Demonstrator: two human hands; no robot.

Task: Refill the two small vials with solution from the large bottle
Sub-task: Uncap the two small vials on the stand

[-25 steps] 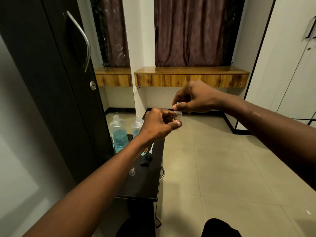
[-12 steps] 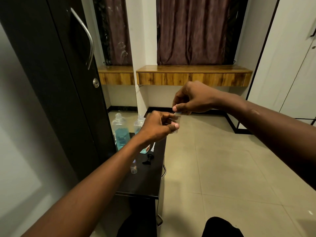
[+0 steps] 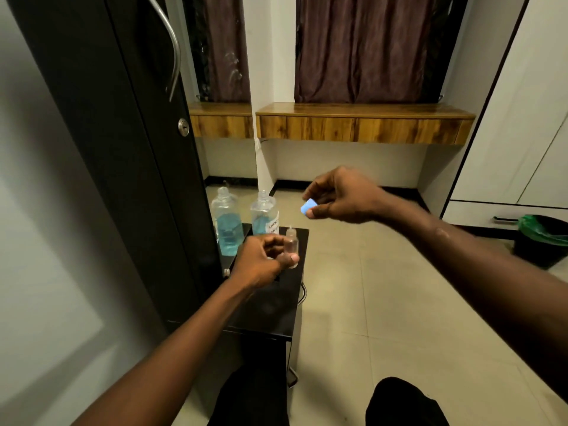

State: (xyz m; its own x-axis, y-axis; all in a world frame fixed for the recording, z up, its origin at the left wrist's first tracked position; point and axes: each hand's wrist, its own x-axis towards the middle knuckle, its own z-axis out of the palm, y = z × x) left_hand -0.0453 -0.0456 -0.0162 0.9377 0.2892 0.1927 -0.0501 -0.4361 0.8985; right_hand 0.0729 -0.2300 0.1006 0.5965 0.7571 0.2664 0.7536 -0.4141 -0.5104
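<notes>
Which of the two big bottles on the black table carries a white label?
The right-hand large bottle, nearer the left hand; the bottle beside the dark door shows no label and holds more blue liquid.

The left hand (image 3: 261, 259) covers the lower part of the small vial (image 3: 291, 245), so any liquid level cannot be told. Handwriting on the large bottle (image 3: 263, 215) label is too small to read, and another small item (image 3: 226, 272) behind the wrist is mostly hidden.
</notes>
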